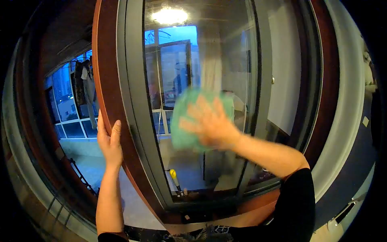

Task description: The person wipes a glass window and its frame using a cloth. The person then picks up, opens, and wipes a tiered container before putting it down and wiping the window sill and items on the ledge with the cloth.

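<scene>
A green cloth (179,137) lies against the glass pane (231,169) of a window or door panel. My right hand (209,121) presses flat on this cloth with its fingers spread, a little smeared by motion. On the left, my left hand (109,143) grips the edge of the reddish-brown wooden frame (111,80), thumb on the front face and fingers around the side. Grey metal trim (135,101) borders the glass.
Clothes (86,80) hang by a window at the left, beyond the opening. A yellow-topped object (173,174) shows low through or in the glass. A ceiling light (170,16) shows in the pane. Pale curved trim (342,101) stands at the right.
</scene>
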### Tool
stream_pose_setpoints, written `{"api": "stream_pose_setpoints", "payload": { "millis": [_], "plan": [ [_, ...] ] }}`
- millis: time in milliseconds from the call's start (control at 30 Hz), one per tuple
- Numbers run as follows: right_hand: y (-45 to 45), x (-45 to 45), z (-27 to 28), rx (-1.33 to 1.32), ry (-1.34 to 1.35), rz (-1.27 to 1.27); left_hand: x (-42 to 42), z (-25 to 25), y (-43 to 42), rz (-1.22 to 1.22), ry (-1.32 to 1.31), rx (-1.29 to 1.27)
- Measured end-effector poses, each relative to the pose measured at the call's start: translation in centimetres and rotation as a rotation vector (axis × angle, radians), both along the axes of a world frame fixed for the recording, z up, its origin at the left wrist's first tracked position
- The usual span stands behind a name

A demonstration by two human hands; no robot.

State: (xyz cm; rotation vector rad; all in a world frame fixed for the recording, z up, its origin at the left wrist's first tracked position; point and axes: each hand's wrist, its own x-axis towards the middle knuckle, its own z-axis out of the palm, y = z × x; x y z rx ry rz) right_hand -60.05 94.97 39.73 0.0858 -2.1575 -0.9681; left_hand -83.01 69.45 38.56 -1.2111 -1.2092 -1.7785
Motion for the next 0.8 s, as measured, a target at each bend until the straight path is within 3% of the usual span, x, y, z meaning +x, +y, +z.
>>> {"api": "stream_pose_setpoints", "payload": {
  "millis": [33, 100, 133, 200, 367, 433, 500, 600, 700, 800],
  "plan": [
    [1.0, 0.5, -3.9, 0.151, -0.16, 0.06, -0.1, 0.0, 0.1, 0.006, 0.008, 0.013],
    [2.8, 1.3, -6.0, 0.242, -0.274, 0.152, -0.3, -0.1, 0.0, 0.053, 0.006, -0.005],
    [2.8, 2.0, -4.5, 0.29, -0.274, 0.105, -0.6, -0.2, 0.0, 0.086, 0.018, 0.0],
    [1.8, 3.7, 1.4, 0.037, -0.39, 0.067, -0.7, -0.3, 0.0, 0.098, 0.02, 0.007],
    [6.4, 4.3, 19.6, 0.167, 0.63, -0.166, -1.6, -0.7, 0.0, 0.09, 0.024, 0.006],
    [8.8, 5.2, 26.6, 0.292, 0.921, -0.251, -1.8, -0.7, -0.3, 0.208, 0.068, -0.003],
    [8.3, 6.8, 29.1, 0.18, 0.93, -0.231, -1.1, -0.5, -0.6, 0.096, 0.001, -0.015],
    [8.5, 6.5, 25.2, 0.126, 0.863, -0.097, -1.8, -0.7, -0.7, 0.115, 0.031, -0.021],
    [7.6, 6.9, 12.7, 0.024, 0.783, -0.116, -1.5, -0.7, -0.5, 0.174, 0.017, -0.018],
    [4.8, 7.9, -1.4, -0.268, 0.64, -0.217, -1.0, -0.3, -0.6, 0.146, 0.003, -0.012]
  ]
}}
